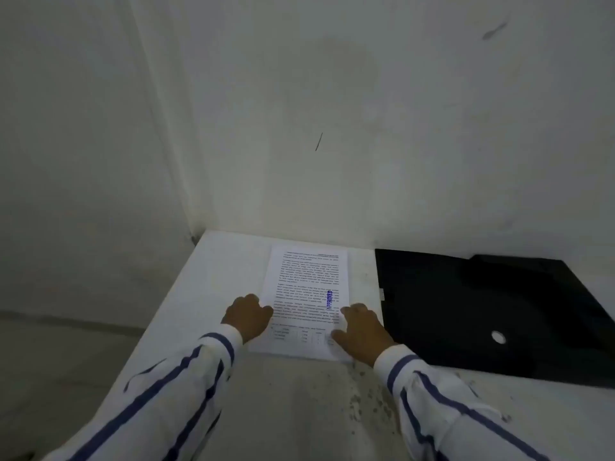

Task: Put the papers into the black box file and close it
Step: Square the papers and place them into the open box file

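White printed papers (306, 294), with a blue stamp near the right edge, lie flat on the bench (226, 261) at the centre of the frame, just left of the black box file (482, 311), which lies flat at the right. The left hand (248, 316) is curled at the left edge of the stack; the right hand (361, 331) is spread flat on its lower right corner. Thin, light, floppy sheets are judged likely to slide and fan apart, so both long edges should be gripped together.
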Demonstrator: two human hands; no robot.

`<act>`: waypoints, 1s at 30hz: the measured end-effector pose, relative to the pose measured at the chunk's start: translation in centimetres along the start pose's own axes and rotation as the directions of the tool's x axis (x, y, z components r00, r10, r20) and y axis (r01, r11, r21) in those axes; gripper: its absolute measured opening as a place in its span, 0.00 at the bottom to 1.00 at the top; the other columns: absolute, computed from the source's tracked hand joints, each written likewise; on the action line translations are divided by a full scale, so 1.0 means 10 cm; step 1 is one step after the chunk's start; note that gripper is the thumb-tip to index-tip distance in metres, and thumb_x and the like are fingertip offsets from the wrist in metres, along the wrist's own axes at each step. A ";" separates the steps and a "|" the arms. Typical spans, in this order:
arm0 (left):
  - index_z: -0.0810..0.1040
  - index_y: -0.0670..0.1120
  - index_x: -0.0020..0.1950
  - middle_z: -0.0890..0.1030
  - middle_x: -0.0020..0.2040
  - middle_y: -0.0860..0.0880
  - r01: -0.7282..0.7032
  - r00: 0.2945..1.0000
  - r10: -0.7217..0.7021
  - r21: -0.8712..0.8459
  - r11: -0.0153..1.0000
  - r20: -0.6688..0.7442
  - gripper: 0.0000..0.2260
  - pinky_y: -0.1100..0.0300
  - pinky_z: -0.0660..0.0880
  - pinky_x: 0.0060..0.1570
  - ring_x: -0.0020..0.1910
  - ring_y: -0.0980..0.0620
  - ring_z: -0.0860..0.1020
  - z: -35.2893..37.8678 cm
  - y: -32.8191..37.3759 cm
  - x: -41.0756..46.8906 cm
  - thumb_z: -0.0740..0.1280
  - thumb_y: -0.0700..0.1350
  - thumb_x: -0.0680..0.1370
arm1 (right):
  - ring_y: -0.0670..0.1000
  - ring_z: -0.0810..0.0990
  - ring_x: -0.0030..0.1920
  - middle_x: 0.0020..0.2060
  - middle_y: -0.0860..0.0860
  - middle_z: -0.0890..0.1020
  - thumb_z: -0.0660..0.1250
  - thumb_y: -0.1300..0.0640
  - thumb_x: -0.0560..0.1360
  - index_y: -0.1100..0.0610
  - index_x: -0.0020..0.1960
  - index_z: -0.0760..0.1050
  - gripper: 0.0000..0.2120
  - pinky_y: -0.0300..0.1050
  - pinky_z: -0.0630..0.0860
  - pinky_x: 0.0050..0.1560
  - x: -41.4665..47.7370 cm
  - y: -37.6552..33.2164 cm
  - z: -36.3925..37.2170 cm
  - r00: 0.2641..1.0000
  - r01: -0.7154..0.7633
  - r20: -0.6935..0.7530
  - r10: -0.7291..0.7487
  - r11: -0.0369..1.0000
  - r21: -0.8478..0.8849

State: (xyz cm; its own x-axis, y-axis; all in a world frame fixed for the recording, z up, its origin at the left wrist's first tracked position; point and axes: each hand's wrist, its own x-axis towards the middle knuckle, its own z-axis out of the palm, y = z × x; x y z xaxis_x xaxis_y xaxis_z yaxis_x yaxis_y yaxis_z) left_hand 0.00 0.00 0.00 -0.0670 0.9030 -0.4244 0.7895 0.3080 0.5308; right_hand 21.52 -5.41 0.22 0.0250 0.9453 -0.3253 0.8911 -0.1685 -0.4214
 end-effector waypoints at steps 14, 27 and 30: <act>0.64 0.44 0.26 0.68 0.28 0.48 0.183 0.983 -0.179 -0.246 0.952 0.038 0.19 0.63 0.61 0.30 0.27 0.50 0.67 0.25 -0.25 0.46 0.60 0.45 0.78 | 0.56 0.75 0.56 0.62 0.58 0.68 0.62 0.58 0.75 0.61 0.59 0.68 0.14 0.42 0.71 0.50 0.41 0.07 0.36 0.933 -0.360 0.036 0.359 0.926 0.116; 0.75 0.40 0.41 0.78 0.47 0.38 0.297 0.946 -0.198 -0.437 0.849 0.257 0.06 0.50 0.75 0.50 0.48 0.41 0.77 0.11 -0.13 0.64 0.62 0.40 0.77 | 0.57 0.75 0.52 0.56 0.60 0.74 0.59 0.62 0.75 0.64 0.57 0.70 0.12 0.45 0.72 0.49 0.51 0.08 0.41 0.935 -0.354 0.005 0.354 0.933 0.066; 0.74 0.40 0.38 0.77 0.48 0.38 0.340 0.924 -0.208 -0.440 0.831 0.320 0.10 0.46 0.74 0.59 0.54 0.37 0.77 0.10 -0.13 0.67 0.60 0.37 0.79 | 0.58 0.77 0.52 0.55 0.60 0.75 0.60 0.61 0.75 0.64 0.54 0.72 0.10 0.42 0.72 0.46 0.50 0.10 0.41 0.941 -0.336 0.003 0.337 0.938 0.090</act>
State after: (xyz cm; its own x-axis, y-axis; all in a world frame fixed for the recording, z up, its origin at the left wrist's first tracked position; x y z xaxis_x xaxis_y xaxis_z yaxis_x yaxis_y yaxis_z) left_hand -0.88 5.33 -4.32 -0.0306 0.6746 -0.7375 0.3647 0.6945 0.6202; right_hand 20.70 -1.97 -5.31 0.3228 0.8322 -0.4508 0.7864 -0.5009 -0.3616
